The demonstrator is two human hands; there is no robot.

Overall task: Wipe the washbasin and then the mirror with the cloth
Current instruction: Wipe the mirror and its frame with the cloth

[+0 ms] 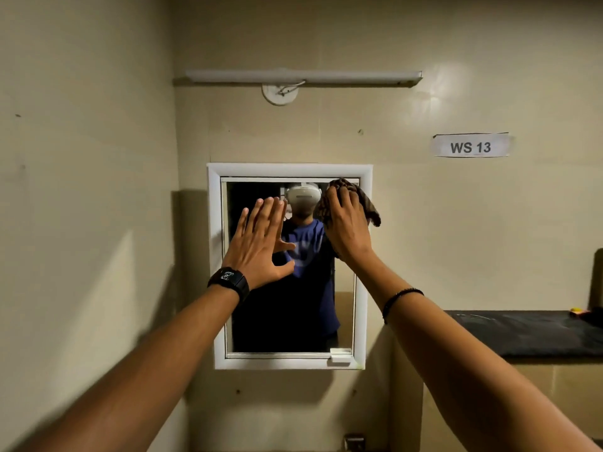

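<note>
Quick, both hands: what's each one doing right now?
Left hand: open, fingers spread flat against the mirror, holding nothing.
Right hand: pressing the cloth on the mirror's upper right corner.

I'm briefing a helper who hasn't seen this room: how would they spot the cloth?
Find the white-framed wall mirror below the tube light. At its upper right corner, the right hand presses a crumpled dark brown patterned cloth against the glass. The left hand is empty.

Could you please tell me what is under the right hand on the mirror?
A dark patterned cloth lies under the right hand, bunched at the top right corner of the mirror. The hand covers the middle of the cloth, and the glass behind it is hidden.
</note>
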